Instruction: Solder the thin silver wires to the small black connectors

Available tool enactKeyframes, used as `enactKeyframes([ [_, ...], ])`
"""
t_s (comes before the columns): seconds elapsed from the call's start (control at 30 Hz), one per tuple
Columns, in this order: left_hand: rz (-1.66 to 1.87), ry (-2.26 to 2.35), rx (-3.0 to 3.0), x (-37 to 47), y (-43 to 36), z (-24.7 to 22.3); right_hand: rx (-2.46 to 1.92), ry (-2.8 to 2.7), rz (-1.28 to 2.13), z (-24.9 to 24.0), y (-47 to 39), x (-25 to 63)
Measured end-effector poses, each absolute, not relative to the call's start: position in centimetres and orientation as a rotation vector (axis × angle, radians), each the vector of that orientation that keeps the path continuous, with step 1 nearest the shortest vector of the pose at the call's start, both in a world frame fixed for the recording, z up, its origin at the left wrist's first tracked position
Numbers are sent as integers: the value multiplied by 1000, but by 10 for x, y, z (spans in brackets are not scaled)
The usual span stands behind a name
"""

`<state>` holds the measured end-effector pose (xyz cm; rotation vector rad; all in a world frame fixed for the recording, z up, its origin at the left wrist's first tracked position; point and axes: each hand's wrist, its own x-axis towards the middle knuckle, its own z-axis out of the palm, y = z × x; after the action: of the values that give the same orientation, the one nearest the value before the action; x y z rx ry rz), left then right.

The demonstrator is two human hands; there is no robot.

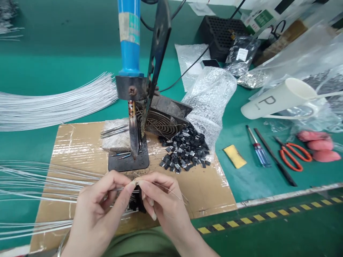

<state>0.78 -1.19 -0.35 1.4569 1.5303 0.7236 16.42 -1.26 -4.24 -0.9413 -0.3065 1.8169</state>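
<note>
My left hand [103, 207] and my right hand [163, 200] meet fingertip to fingertip above the cardboard's front part. Both pinch something thin; the piece between the fingertips is too small to make out. A thin wire [174, 192] runs out past my right fingers. Several white wires [61, 182] come in from the left and pass behind my left hand. Just under the fingertips is a dark object [138, 203], partly hidden. The blue-handled soldering iron [130, 57] hangs tip down beyond my hands. A pile of small black connectors [186, 151] lies behind my right hand.
Cardboard [72, 146] covers the work spot. Behind it stand a fan [160, 117] and a bundle of white wires [80, 100]. To the right lie a yellow sponge [235, 156], a screwdriver [259, 151], a black rod [276, 159], orange-handled pliers [292, 155] and a white mug [278, 100].
</note>
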Motion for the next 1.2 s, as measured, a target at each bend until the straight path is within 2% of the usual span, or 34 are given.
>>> enactKeyframes([
  [0.17,706,1519,1526,4,-14,-11,-926,-295,1802,-43,-13,164],
  [0.57,692,1540,1412,11,-8,2,-944,-395,1935,-43,-4,181],
  [1.2,832,1625,1456,14,-10,-6,-880,-284,1876,-42,-7,169],
])
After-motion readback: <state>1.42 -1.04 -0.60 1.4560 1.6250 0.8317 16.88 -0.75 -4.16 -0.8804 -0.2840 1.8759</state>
